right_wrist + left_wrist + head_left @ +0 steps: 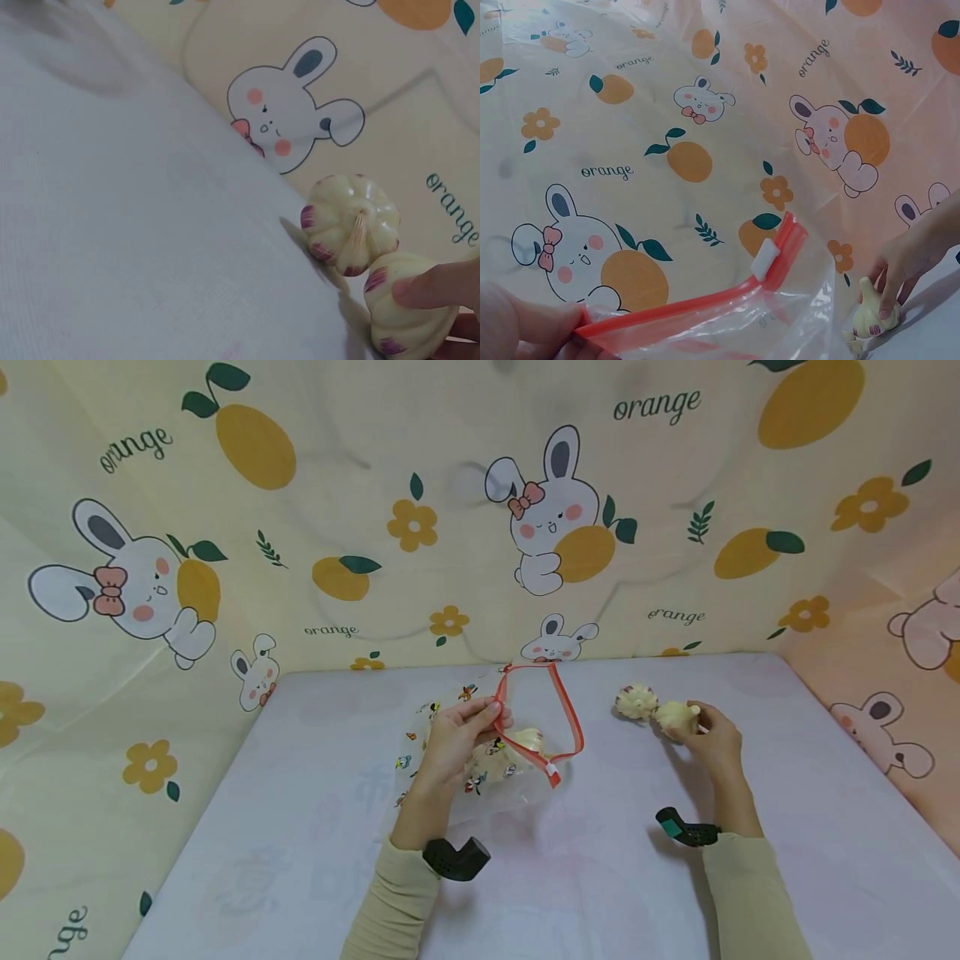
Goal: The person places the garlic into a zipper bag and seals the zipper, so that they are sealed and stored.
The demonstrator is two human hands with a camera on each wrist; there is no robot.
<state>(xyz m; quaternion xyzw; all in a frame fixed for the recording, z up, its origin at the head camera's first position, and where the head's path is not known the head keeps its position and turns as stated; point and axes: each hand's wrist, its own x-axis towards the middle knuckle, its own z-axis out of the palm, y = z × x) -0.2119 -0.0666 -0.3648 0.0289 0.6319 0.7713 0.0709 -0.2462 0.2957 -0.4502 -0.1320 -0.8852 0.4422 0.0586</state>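
Note:
My left hand (459, 739) pinches the red zip edge of a clear plastic zip bag (427, 760) printed with small cartoon figures. The bag's mouth is spread apart, and a white slider (765, 259) sits near one end of the red strip. Through the film I see pale garlic (487, 762) inside; how many bulbs cannot be told. On the right, my right hand (714, 737) grips a garlic bulb (405, 330) with purple streaks, thumb on its side. Another garlic bulb (351, 223) lies on the table right beside the held one.
A white-covered table (300, 827) spreads under both hands. Behind it hangs a cream cloth (330, 460) with rabbits, oranges and flowers, continuing along both sides. Each wrist wears a black camera mount, such as the left one (456, 858).

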